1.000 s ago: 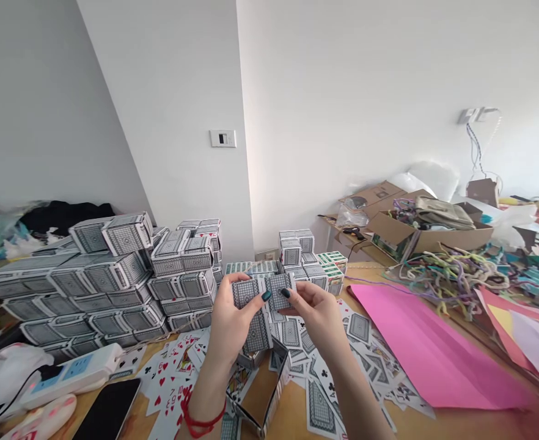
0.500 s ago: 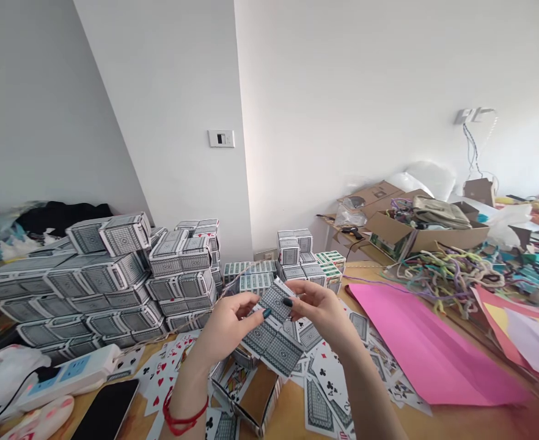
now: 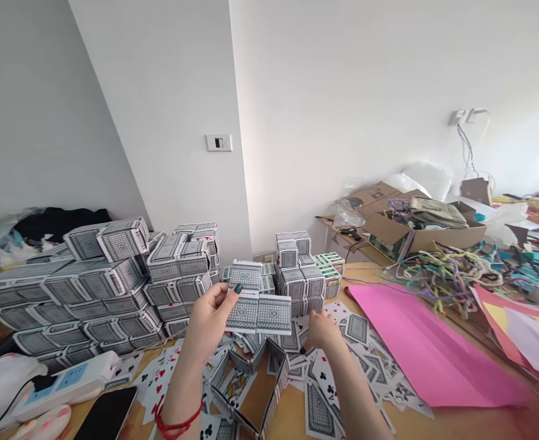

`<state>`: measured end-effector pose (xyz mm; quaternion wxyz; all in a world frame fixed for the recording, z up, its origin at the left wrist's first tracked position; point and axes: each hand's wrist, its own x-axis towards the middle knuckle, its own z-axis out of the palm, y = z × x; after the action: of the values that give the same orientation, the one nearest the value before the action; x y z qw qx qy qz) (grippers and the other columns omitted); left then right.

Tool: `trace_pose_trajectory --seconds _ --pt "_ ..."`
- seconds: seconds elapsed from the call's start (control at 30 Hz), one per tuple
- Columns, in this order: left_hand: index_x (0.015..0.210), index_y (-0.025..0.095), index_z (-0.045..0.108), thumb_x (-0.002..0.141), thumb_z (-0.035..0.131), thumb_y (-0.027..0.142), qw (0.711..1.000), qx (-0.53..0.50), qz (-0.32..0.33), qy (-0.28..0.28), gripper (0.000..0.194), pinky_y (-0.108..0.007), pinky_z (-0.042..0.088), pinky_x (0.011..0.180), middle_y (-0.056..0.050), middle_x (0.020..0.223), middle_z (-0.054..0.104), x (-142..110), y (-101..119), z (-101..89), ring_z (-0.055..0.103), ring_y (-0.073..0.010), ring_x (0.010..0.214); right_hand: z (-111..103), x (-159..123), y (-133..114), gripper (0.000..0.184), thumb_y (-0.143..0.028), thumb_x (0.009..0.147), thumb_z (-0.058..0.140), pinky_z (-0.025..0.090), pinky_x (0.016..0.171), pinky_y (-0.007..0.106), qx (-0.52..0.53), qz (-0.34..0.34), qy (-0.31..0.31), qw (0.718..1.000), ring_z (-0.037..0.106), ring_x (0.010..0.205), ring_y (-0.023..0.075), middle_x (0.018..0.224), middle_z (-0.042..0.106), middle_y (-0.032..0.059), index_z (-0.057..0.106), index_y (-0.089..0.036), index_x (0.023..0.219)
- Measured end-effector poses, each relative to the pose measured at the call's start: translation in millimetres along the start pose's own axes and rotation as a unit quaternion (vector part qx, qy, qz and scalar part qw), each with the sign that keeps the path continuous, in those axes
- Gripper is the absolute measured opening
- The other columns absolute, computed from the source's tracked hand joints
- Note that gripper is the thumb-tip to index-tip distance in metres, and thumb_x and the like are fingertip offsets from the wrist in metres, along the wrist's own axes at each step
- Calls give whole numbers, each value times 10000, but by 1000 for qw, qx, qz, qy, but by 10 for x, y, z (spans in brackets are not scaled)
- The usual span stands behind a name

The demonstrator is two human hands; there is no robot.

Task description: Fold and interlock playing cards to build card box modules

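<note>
My left hand [image 3: 212, 315] pinches an L-shaped panel of joined playing cards [image 3: 274, 315], held up with its grey patterned backs towards me. Over the loose cards, my right hand [image 3: 323, 333] reaches down with a dark-nailed finger stretched towards them and nothing visible in its grip; some of its fingers are hidden. Scattered playing cards [image 3: 319, 409], some face up and some face down, lie below and around it. Under the panel stands an open-topped frame made of cards [image 3: 269, 400], with cardboard and face cards visible inside.
Stacked card-covered blocks [image 3: 86, 278] fill the left, with a smaller stack [image 3: 292, 263] at centre back. In front lie a power strip [image 3: 70, 382] and a phone [image 3: 107, 415]. To the right are a pink sheet [image 3: 420, 348], yarn [image 3: 448, 269] and a cardboard box [image 3: 448, 239].
The right hand has let go of the card panel and moved down to the loose cards. The left hand has shifted left and turned the panel more upright, facing me.
</note>
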<state>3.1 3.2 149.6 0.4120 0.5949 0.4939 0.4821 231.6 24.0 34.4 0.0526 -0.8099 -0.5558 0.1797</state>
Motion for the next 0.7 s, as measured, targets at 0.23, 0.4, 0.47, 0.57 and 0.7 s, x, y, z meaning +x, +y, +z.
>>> trace_pose_trajectory --seconds 0.23,0.4,0.47,0.57,0.7 --pt "915 207 596 736 591 412 998 -47 -15 45 273 -243 447 593 -25 731 594 44 -73 -32 557 -172 688 138 125 32 836 -148 365 792 439 755 420 -10 23 -2 1000 475 1105 390 1146 507 226 467 -96 1134" --pt "915 196 595 725 585 390 993 -108 1 41 271 -273 468 670 -64 841 644 38 -11 -19 599 -200 813 67 167 128 644 -93 450 711 439 673 322 36 -15 12 999 597 917 310 970 618 175 510 -92 1062" --pt "891 202 604 733 571 394 991 -109 -8 77 251 -263 468 628 -71 803 644 33 15 -11 605 -203 798 14 175 150 461 -96 487 677 425 631 278 65 -41 20 997 617 839 266 880 648 124 574 -121 936" --pt "861 230 605 738 568 413 984 -109 -42 131 224 -242 445 524 -68 769 627 27 32 -5 603 -200 727 -86 160 170 242 -114 504 655 390 565 232 114 -70 37 990 613 732 215 736 648 48 611 -159 738" --pt "790 241 576 728 587 416 968 -168 -107 154 186 -212 401 429 1 648 553 14 38 11 530 -127 526 -251 78 201 60 -175 565 621 326 485 209 177 -93 74 977 540 556 158 515 532 -25 562 -182 557"
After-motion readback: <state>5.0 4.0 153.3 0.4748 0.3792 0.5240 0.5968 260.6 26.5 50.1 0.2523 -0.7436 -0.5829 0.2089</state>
